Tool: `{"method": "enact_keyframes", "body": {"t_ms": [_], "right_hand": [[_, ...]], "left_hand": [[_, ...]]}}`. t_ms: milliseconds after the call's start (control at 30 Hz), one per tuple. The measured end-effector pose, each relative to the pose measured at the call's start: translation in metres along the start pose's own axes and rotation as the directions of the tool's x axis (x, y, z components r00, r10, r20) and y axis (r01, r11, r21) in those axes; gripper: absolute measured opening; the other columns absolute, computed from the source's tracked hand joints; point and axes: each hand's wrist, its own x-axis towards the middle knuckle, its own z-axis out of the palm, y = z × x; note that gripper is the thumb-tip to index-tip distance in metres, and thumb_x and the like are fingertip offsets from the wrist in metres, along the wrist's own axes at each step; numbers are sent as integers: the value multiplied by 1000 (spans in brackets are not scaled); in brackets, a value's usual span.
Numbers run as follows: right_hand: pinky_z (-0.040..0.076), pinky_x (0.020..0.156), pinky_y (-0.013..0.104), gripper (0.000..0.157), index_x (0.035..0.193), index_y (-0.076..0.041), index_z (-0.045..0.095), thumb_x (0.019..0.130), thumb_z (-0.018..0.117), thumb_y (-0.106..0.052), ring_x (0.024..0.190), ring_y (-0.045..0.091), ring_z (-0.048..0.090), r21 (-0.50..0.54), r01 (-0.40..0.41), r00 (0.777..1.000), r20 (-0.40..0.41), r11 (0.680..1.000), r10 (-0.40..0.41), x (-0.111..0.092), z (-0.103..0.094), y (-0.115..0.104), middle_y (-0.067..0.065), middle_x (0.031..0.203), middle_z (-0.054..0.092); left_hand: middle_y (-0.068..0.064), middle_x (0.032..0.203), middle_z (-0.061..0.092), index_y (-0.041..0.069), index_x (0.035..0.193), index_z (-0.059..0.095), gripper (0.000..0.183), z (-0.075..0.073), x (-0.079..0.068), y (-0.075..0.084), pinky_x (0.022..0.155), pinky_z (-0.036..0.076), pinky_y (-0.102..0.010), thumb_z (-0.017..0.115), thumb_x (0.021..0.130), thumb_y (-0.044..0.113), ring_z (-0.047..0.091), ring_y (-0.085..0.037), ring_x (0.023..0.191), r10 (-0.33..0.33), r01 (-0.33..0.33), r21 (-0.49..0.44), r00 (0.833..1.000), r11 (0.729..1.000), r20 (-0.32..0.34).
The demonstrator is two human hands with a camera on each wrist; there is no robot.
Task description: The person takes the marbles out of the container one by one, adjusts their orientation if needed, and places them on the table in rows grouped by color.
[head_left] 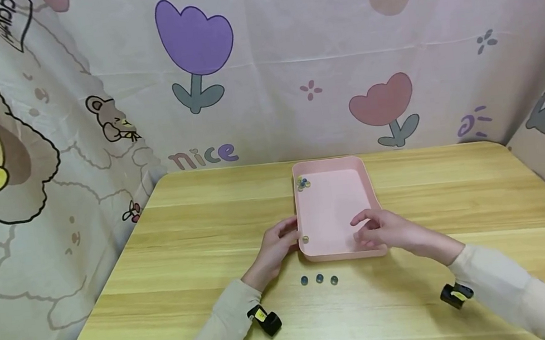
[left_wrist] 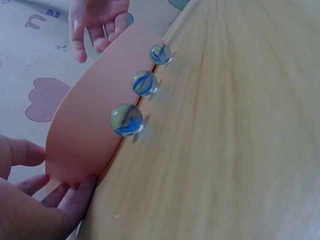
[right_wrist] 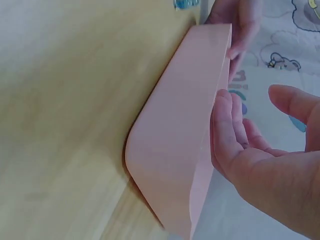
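Note:
A shallow pink tray (head_left: 334,208) lies on the table. My left hand (head_left: 277,245) holds its left side near the front corner, thumb at the rim and fingers (left_wrist: 77,200) against the outer wall. Over the tray's front right part hovers my right hand (head_left: 382,229), its fingers loosely bent with nothing between them. Inside the tray, a yellowish marble (head_left: 305,239) sits by the left wall, and several marbles (head_left: 303,183) cluster in the far left corner. Three clear glass marbles with blue and yellow swirls, the middle marble (head_left: 319,278) among them, stand in a row before the tray.
The light wooden table (head_left: 197,218) reaches back to a wall cloth (head_left: 286,112) printed with flowers. Another patterned cloth (head_left: 80,214) hangs along the left. A black wrist camera (head_left: 265,320) is strapped to the left sleeve, and another camera (head_left: 456,295) to the right sleeve.

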Motion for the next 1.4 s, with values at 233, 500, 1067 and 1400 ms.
{"method": "enact_keyframes", "body": {"t_ms": [233,500,1067,1400], "right_hand": [[51,74,29,42,120,11,49,89,63,-13,84,21,59,-63,4,1000,-26,998,-5,12,-6,1,10,92,62],[50,79,25,44,124,12,48,90,65,-8,87,18,60,-43,13,996,-92,999,-17,22,-10,2,10,95,63],[49,92,28,45,127,7,54,89,70,-11,101,21,58,-33,91,971,-217,995,-96,53,-29,-8,21,114,61],[49,91,31,41,123,4,59,88,71,-14,101,22,59,-40,104,952,-284,994,-111,79,-33,-16,15,111,62]], "left_hand": [[-21,135,50,-5,139,46,46,0,-1,0,90,53,-34,55,94,0,53,-31,116,-7,7,4,1000,1000,-4],[-23,137,48,-6,139,45,46,0,-2,-2,90,53,-35,55,94,-1,53,-33,117,-3,3,-2,1000,1000,3],[-23,137,48,-7,139,45,46,0,-1,-1,91,53,-36,55,94,-1,52,-34,118,-1,1,-7,1000,1000,6],[-22,135,50,-6,138,47,45,0,-1,-1,91,53,-35,55,94,-1,53,-33,117,0,0,7,1000,1000,-9]]}}
